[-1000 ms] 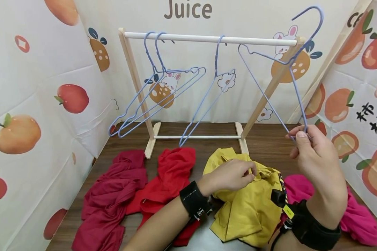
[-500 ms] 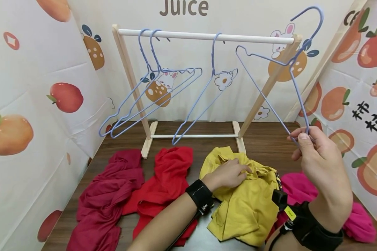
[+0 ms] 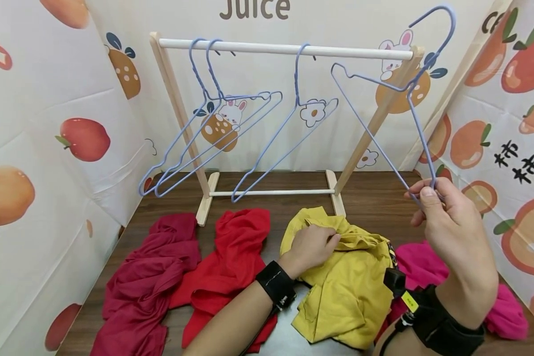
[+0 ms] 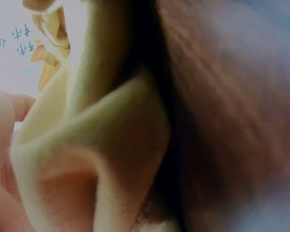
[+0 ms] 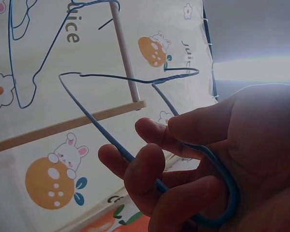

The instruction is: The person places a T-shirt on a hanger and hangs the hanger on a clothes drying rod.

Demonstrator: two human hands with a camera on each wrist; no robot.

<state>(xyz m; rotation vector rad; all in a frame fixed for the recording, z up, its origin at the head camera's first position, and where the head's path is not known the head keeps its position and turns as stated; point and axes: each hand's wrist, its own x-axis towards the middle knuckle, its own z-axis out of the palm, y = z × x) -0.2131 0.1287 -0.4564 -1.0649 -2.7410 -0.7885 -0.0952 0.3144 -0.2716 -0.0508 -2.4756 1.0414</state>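
Note:
In the head view my left hand [image 3: 309, 249] grips the upper part of a crumpled yellow shirt [image 3: 342, 301], its fingertips hidden among the folds. The left wrist view is mostly filled with blurred yellow cloth [image 4: 86, 125] close to the lens. My right hand [image 3: 456, 222] holds a blue wire hanger [image 3: 413, 86] by one lower corner, with the hook up and nothing on it. In the right wrist view the fingers [image 5: 145, 169] curl round that hanger's wire [image 5: 95, 120]. A patterned dark trim [image 3: 392, 254] shows on the shirt's right side.
A wooden rack with a white bar [image 3: 267, 47] stands behind, three blue hangers on it, one of them a bare hanger [image 3: 296, 74] near the middle. Maroon cloth [image 3: 155, 277], a red garment [image 3: 236, 257] and magenta cloth [image 3: 422, 262] lie on the brown table [image 3: 374, 198].
My left hand has shifted left over the yellow shirt, its fingers now down in the cloth. The right hand and its hanger stay almost in place; the head view has turned slightly right.

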